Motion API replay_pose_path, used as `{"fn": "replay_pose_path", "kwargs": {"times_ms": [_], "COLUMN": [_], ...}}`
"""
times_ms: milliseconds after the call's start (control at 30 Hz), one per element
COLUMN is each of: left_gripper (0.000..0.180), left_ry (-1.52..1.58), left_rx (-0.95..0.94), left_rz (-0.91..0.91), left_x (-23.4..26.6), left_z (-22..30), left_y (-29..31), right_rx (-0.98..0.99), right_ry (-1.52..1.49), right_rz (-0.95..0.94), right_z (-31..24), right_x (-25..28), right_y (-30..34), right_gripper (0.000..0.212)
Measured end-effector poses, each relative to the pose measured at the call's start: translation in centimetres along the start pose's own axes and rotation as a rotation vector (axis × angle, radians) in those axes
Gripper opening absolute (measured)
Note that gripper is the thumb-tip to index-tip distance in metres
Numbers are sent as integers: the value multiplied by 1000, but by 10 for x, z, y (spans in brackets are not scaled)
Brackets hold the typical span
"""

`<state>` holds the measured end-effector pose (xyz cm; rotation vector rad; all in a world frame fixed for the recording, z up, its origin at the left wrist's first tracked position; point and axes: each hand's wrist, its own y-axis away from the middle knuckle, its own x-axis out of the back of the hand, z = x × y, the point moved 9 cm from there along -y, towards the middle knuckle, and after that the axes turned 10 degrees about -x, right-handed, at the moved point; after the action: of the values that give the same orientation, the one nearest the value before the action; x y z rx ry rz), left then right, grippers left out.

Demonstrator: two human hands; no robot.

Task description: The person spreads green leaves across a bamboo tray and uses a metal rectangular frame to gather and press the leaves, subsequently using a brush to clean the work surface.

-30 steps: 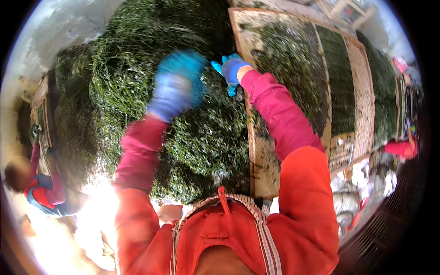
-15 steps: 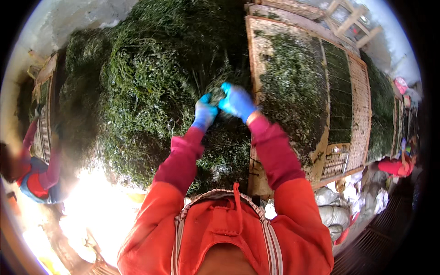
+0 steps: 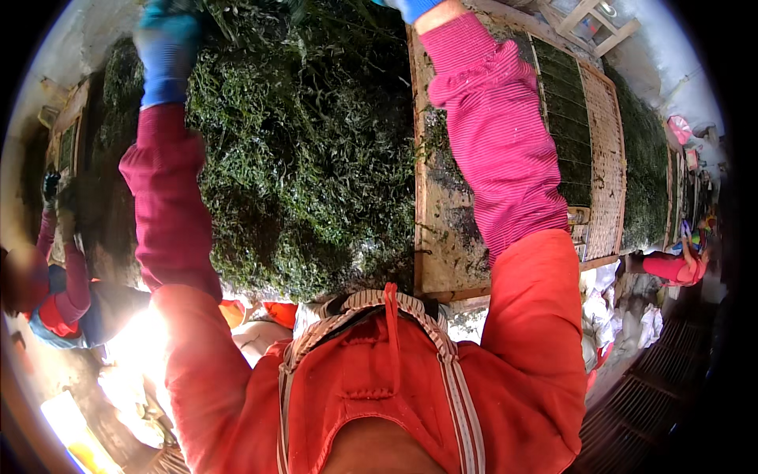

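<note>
A thick heap of wet, dark green strands that look like seaweed [image 3: 300,158] lies in front of me. My left hand [image 3: 167,51], in a blue and teal glove, reaches to the heap's far left part; its fingers are blurred, and what they hold, if anything, does not show. At the top edge of the view my right hand [image 3: 412,6], also gloved, is mostly cut off, with its fingers out of sight. My right forearm crosses over a wooden-framed board [image 3: 450,272], which carries scattered green strands and is partly hidden by the sleeve.
Right of my arm stand dark rectangular panels [image 3: 567,126] and a pale mesh strip [image 3: 604,150]. One co-worker [image 3: 63,304] works at far left, another [image 3: 675,267] at far right. White sacks [image 3: 604,316] lie below the board; a wooden frame [image 3: 592,22] stands at the back right.
My hands were close together over the heap's middle, on a bunch of strands. They have since moved far apart and away from me, left hand to the far left, right hand to the top edge.
</note>
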<state>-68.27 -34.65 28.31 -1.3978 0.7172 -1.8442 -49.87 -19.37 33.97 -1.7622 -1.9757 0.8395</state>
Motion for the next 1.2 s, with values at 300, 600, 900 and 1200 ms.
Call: {"fn": "replay_pose_path", "kwargs": {"times_ms": [300, 600, 900, 1200], "left_gripper": [135, 43, 38, 53], "left_ry": [-244, -28, 936, 127], "left_rx": [358, 890, 495, 195], "left_rz": [-1436, -746, 207, -41], "left_x": [-260, -297, -110, 21], "left_z": [137, 52, 71, -34], "left_y": [281, 313, 129, 5], "right_rx": [-1405, -1148, -272, -278], "right_ry": [1506, 1166, -255, 1198], "right_rz": [-14, 754, 1025, 627], "right_z": [254, 249, 37, -38], "right_x": [107, 106, 65, 116], "right_y": [329, 382, 218, 93], "right_gripper": [110, 57, 33, 25]}}
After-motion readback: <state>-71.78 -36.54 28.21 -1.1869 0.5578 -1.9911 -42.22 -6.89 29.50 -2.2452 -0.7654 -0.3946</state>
